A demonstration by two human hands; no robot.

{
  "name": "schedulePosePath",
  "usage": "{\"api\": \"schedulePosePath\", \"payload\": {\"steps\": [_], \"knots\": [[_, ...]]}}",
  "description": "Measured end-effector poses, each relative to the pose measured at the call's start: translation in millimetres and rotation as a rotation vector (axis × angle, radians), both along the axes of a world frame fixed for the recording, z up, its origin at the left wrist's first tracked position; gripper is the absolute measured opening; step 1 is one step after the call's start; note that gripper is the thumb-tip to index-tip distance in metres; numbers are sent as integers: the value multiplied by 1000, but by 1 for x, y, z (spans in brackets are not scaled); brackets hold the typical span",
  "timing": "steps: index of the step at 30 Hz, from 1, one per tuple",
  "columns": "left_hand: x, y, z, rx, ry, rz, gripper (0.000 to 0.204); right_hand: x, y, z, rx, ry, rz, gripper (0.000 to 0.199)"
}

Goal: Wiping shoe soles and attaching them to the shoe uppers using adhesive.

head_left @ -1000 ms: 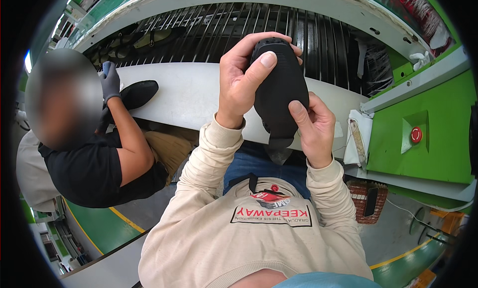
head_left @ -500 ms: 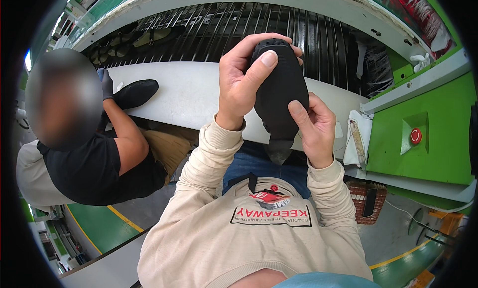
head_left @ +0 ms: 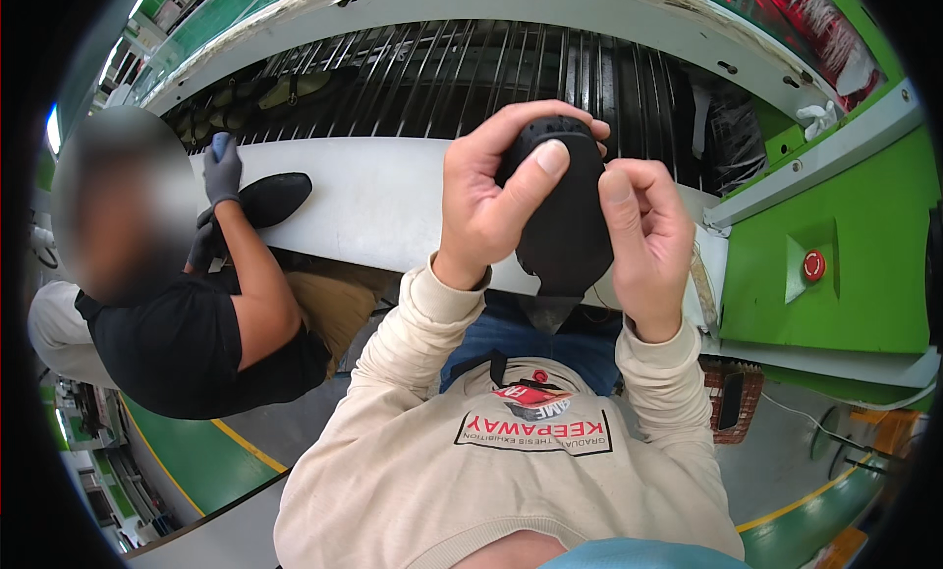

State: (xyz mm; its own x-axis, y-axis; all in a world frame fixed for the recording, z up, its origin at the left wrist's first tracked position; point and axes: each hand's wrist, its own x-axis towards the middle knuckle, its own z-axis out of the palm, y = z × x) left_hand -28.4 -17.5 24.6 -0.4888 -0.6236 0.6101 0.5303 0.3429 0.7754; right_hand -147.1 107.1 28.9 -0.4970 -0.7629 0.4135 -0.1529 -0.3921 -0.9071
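A black shoe (head_left: 568, 210) is held up in front of me over the white ledge, its textured dark end pointing away and a dark pointed flap hanging at the near end. My left hand (head_left: 496, 191) wraps round the far end, thumb pressed on top and fingers over the far edge. My right hand (head_left: 650, 230) is beside the shoe's right edge, thumb and forefinger pinched together. Whatever lies between those fingertips is too small to make out.
To the left, a person in a black shirt (head_left: 177, 348) with grey gloves (head_left: 224, 174) works beside another black shoe (head_left: 277, 198). Metal rollers (head_left: 432, 87) run behind the white ledge (head_left: 378, 191). At right stands a green machine panel with a red button (head_left: 814, 265); a woven basket (head_left: 748, 382) is below.
The shoe and my left hand have come slightly nearer and rightward. My right hand has left the shoe's top face for its right edge, pinching. The other person's gloved hand has risen.
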Motion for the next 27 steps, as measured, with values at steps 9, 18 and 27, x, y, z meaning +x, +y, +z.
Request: {"api": "schedulePosePath", "payload": {"steps": [9, 18, 27], "knots": [[7, 18, 3, -82, -34, 46, 35, -2, 4, 7, -16, 211, -25, 25], [11, 19, 1, -93, -52, -3, 48, -2, 7, 6, 5, 191, -19, 25], [15, 29, 3, -106, -130, 55, 55, -5, 13, 11, 39, 204, 10, 24]]}}
